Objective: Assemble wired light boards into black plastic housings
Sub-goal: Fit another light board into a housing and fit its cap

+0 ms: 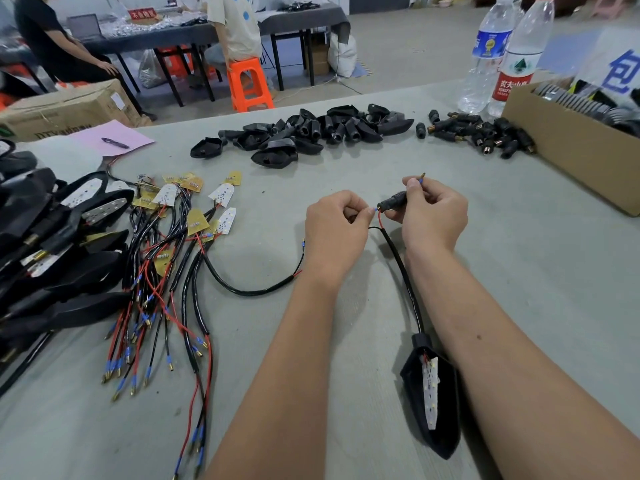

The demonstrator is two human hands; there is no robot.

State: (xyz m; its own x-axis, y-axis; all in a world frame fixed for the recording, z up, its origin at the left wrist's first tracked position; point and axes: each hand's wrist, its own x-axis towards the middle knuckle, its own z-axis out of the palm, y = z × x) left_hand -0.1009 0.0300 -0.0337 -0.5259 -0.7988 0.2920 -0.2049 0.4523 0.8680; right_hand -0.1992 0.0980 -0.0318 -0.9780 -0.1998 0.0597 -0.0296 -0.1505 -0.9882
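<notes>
Two bare forearms, no sleeves or gloves; the right forearm [519, 348] bears small dark moles.

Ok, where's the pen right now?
In the head view the pen lies on the pink sheet of paper at the far left of the table, beside the cardboard box and left of the pile of empty black housings.

The red label of one water bottle [518, 60] reads 农夫山泉. A white sign [620, 64] above the cardboard box [568, 147] shows a large blue 包. Other print is illegible.

Grey table [346, 341], housings [304, 133], wired boards [194, 216], box [571, 157]
</notes>
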